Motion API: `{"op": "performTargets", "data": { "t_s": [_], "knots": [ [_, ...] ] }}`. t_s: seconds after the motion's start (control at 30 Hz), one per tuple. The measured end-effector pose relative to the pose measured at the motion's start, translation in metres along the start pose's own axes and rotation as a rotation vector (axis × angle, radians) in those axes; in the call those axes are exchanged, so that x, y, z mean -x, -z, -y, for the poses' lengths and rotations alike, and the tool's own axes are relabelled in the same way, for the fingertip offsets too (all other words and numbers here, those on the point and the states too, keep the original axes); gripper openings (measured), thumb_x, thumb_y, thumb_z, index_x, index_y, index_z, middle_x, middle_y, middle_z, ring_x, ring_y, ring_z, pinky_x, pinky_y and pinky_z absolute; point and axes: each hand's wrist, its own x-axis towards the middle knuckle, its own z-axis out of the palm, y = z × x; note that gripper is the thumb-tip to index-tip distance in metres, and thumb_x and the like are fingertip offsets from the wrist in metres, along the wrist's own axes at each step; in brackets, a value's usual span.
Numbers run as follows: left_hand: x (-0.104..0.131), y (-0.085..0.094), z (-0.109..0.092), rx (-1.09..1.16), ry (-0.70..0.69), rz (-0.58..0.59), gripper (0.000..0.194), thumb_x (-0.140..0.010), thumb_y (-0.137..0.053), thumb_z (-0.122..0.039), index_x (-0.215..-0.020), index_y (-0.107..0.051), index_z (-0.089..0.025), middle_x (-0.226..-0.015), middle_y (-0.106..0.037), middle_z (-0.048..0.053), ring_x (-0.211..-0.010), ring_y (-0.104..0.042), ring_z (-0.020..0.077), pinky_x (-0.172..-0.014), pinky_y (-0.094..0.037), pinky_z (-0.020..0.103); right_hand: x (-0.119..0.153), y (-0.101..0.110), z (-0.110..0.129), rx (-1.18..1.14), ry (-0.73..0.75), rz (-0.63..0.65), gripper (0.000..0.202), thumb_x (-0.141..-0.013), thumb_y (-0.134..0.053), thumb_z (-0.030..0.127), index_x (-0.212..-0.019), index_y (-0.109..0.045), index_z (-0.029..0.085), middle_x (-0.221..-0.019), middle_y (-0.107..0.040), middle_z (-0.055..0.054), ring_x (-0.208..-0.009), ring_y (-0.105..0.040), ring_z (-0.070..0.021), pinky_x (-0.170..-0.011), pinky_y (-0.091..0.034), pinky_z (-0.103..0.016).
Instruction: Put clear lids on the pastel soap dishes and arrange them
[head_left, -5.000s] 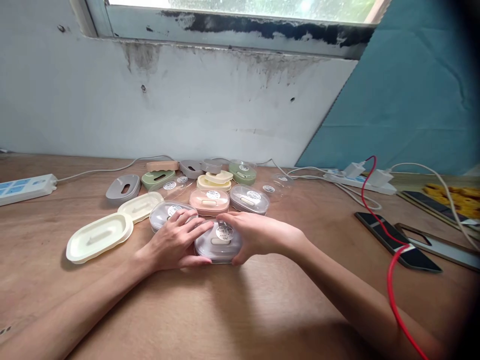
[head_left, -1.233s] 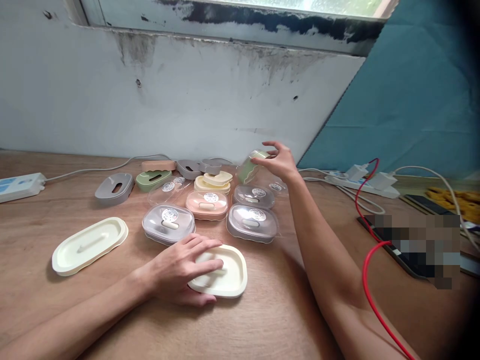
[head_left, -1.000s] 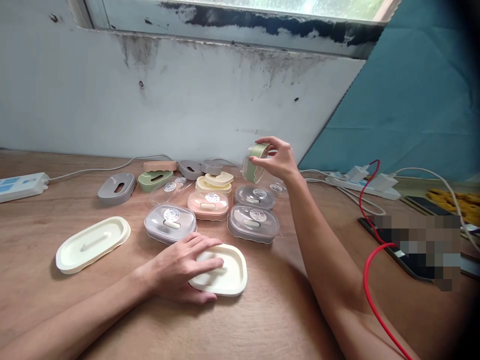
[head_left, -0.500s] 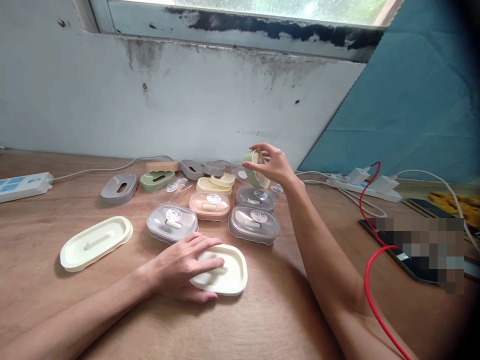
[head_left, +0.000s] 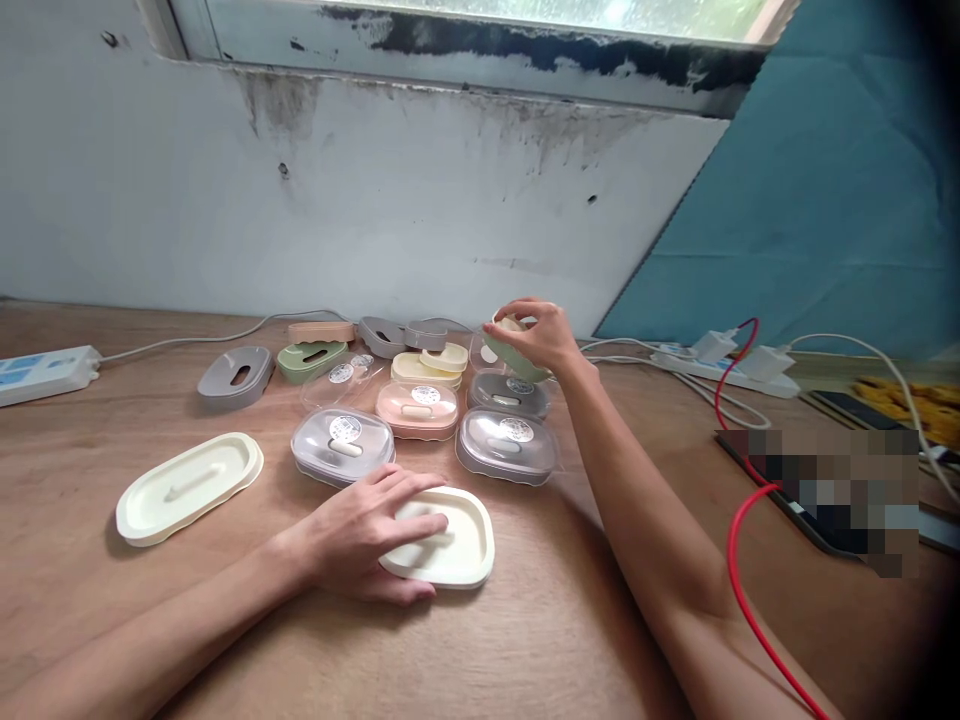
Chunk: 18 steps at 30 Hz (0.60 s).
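Note:
My left hand (head_left: 367,540) is around the left end of a cream oval plastic base (head_left: 469,545) lying on the table. Its thumb is at the near edge, one finger reaches across the recessed middle, and the others lie along the far edge. At the back right, my right hand (head_left: 541,335) grips a green oval box (head_left: 519,362) by its rim between thumb and fingers, with something cream showing at its top. Just below that hand stand two grey boxes with clear covers: a rear one (head_left: 491,392) and a front one (head_left: 504,455).
Another cream base (head_left: 191,490) lies at left. Behind are a pink box (head_left: 416,412), cream parts (head_left: 425,368), a grey slotted cover (head_left: 238,375) and a green slotted cover (head_left: 311,358). Power strips (head_left: 49,372) with cables, a red cable (head_left: 739,560) and a phone (head_left: 810,520) flank them.
My right hand has lowered slightly and tilted the green box from upright on its side to nearly level, low among the boxes. My left hand stays at the cream base.

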Motion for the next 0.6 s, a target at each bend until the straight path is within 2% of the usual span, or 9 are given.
{"op": "performTargets", "data": {
  "t_s": [0.1,0.2,0.3,0.37,0.43,0.53,0.6],
  "knots": [
    [0.000,0.000,0.000,-0.001,-0.007,-0.004,0.050,-0.091,-0.064,-0.051,-0.127,-0.060,-0.017,-0.139,-0.057,0.024,-0.125,-0.059,0.0337,-0.097,-0.051,0.049,-0.001,0.004,0.002,-0.111,-0.022,-0.069,0.031,-0.072,-0.079,0.050,-0.082,-0.079,0.021,-0.099,-0.075,-0.007,-0.093,-0.066,-0.0235,-0.078,-0.052,-0.035],
    [0.000,0.000,0.000,0.005,-0.005,-0.011,0.050,-0.091,-0.065,-0.052,-0.126,-0.060,-0.017,-0.139,-0.057,0.024,-0.124,-0.059,0.0333,-0.098,-0.050,0.048,-0.004,0.006,0.001,-0.223,-0.090,-0.156,0.034,-0.071,-0.079,0.052,-0.080,-0.077,0.020,-0.087,-0.073,-0.006,-0.082,-0.066,-0.0211,-0.070,-0.051,-0.033],
    [0.000,0.000,-0.001,0.010,0.000,-0.018,0.050,-0.090,-0.065,-0.052,-0.126,-0.060,-0.017,-0.139,-0.057,0.023,-0.120,-0.061,0.0324,-0.098,-0.051,0.048,-0.010,0.007,-0.002,-0.298,-0.148,-0.217,0.043,-0.081,-0.064,0.062,-0.081,-0.070,0.020,-0.069,-0.064,-0.002,-0.064,-0.061,-0.0169,-0.055,-0.047,-0.029],
    [0.000,-0.001,-0.001,0.008,0.004,-0.018,0.051,-0.090,-0.066,-0.052,-0.125,-0.060,-0.016,-0.138,-0.057,0.023,-0.119,-0.062,0.0327,-0.098,-0.051,0.048,-0.014,0.009,-0.004,-0.364,-0.183,-0.266,0.048,-0.085,-0.054,0.068,-0.080,-0.065,0.021,-0.065,-0.058,0.000,-0.058,-0.057,-0.0148,-0.050,-0.045,-0.027],
    [0.000,-0.001,-0.001,0.007,0.005,-0.010,0.051,-0.090,-0.066,-0.052,-0.125,-0.060,-0.016,-0.138,-0.057,0.023,-0.121,-0.062,0.0331,-0.098,-0.051,0.048,-0.015,0.010,-0.005,-0.438,-0.196,-0.313,0.048,-0.080,-0.062,0.070,-0.079,-0.062,0.022,-0.069,-0.059,0.000,-0.060,-0.058,-0.0138,-0.052,-0.046,-0.026],
    [0.001,-0.001,0.000,0.005,0.009,0.001,0.051,-0.090,-0.066,-0.053,-0.126,-0.060,-0.017,-0.139,-0.057,0.023,-0.123,-0.060,0.0327,-0.100,-0.050,0.048,-0.015,0.012,-0.007,-0.506,-0.172,-0.389,0.051,-0.061,-0.084,0.063,-0.077,-0.060,0.022,-0.078,-0.063,-0.001,-0.070,-0.063,-0.0148,-0.060,-0.053,-0.027],
    [0.001,-0.001,-0.001,0.006,0.014,0.002,0.051,-0.090,-0.066,-0.053,-0.126,-0.061,-0.017,-0.140,-0.056,0.023,-0.123,-0.060,0.0327,-0.100,-0.050,0.048,-0.014,0.014,-0.009,-0.497,-0.149,-0.445,0.053,-0.055,-0.088,0.060,-0.076,-0.056,0.023,-0.081,-0.063,0.000,-0.074,-0.065,-0.0158,-0.064,-0.056,-0.029]
  ]
}}
